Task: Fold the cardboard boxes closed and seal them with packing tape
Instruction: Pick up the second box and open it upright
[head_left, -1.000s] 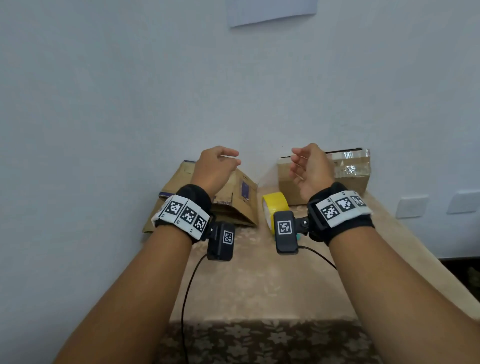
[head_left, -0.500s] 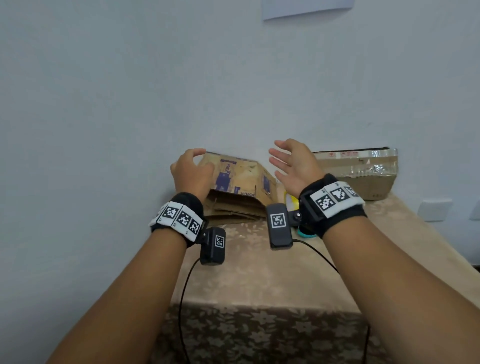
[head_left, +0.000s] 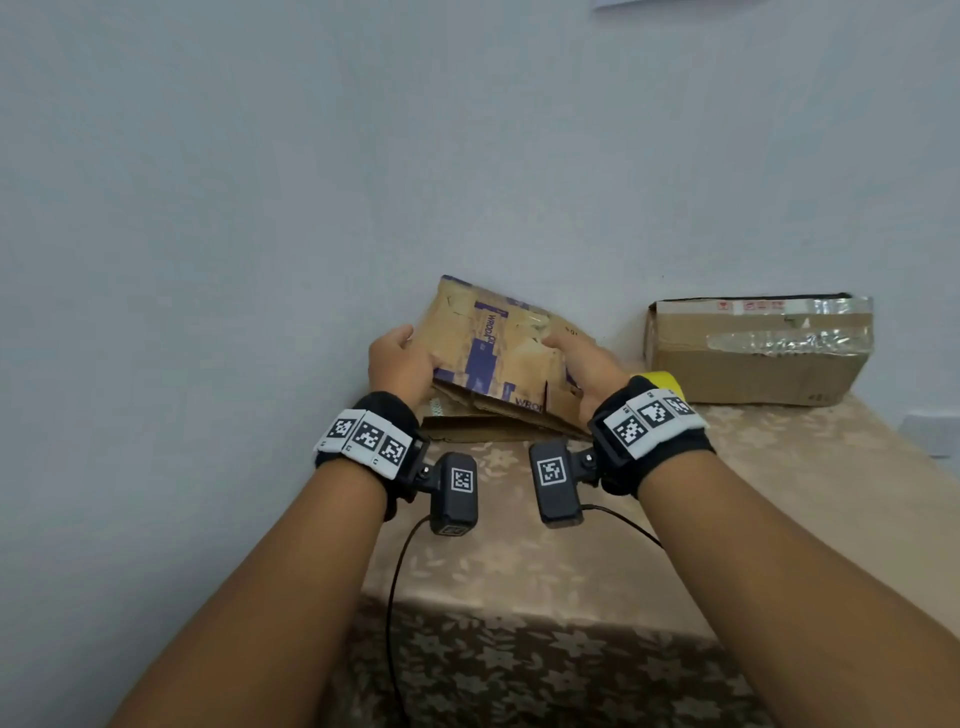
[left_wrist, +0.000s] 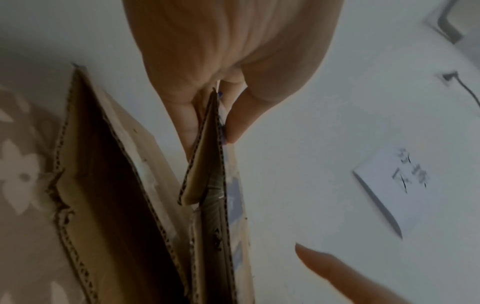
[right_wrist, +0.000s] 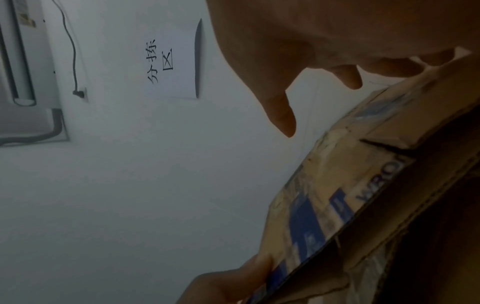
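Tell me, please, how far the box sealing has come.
Done: the brown box at the back right already carries shiny tape. In hand: the left hand and right hand grip the flattened blue-printed box. Left: forming, folding and taping it; the yellow tape roll lies untouched.

Two cardboard boxes (head_left: 498, 358) (head_left: 753, 353), one yellow tape roll (head_left: 662, 382), two hands (head_left: 400, 364) (head_left: 587, 369).

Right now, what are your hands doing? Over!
Left hand and right hand both grip the flattened purple-print box. Not folded or taped yet. Yellow tape roll behind right wrist; sealed box clear.
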